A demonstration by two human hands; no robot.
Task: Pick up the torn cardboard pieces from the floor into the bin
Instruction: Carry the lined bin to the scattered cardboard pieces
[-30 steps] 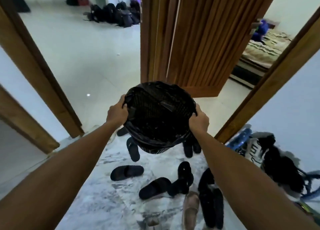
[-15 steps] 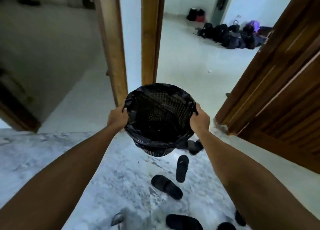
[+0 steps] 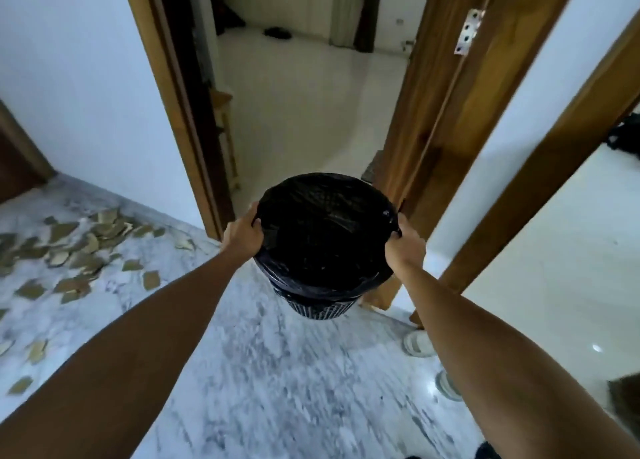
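I carry a black mesh bin (image 3: 318, 306) lined with a black plastic bag, held off the floor in front of me. My left hand (image 3: 242, 237) grips its left rim and my right hand (image 3: 403, 244) grips its right rim. Several torn brown cardboard pieces (image 3: 72, 247) lie scattered on the marble floor at the left, near the white wall. More pieces reach down toward the lower left edge of the view.
A wooden door frame (image 3: 180, 112) opens straight ahead into a room with a pale floor. A wooden door (image 3: 446, 105) stands open to the right of the bin. A pale sandal (image 3: 417, 342) lies on the floor at the right.
My view has swung left: the black slippers and the bags in the far room are gone, and the scattered cardboard has come into sight at the left. Both hands keep hold of the bin.
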